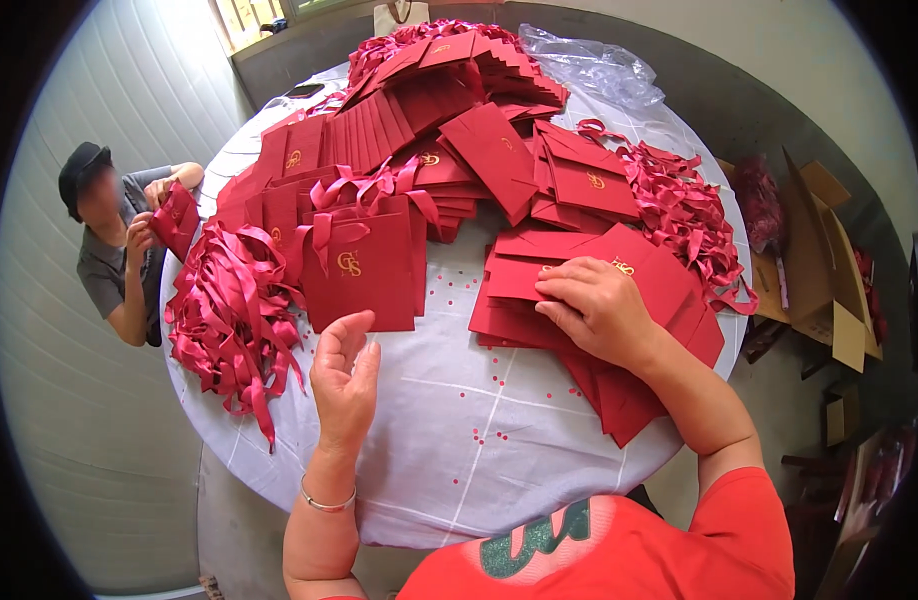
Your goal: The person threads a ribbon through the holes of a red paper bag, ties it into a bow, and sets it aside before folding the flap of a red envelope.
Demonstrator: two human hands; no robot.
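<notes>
Pressing flat red paper bags (579,290), right hand (599,310) lies spread; left hand (344,375) hovers open, empty.

Dark red paper bags (579,275) with gold emblems, crimson ribbons (229,310), white tablecloth (479,420)

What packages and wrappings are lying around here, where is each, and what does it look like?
Flat red paper bags: stack under the right hand, gold emblem.
Red bag with ribbon handles: beyond the left hand, rectangular, gold emblem.
More flat red bags: heaped at the table's far side.
Red ribbons: pile at the table's left edge.
Clear plastic bag: far right, crumpled.
Brown cardboard box: floor at right, open flaps.
</notes>
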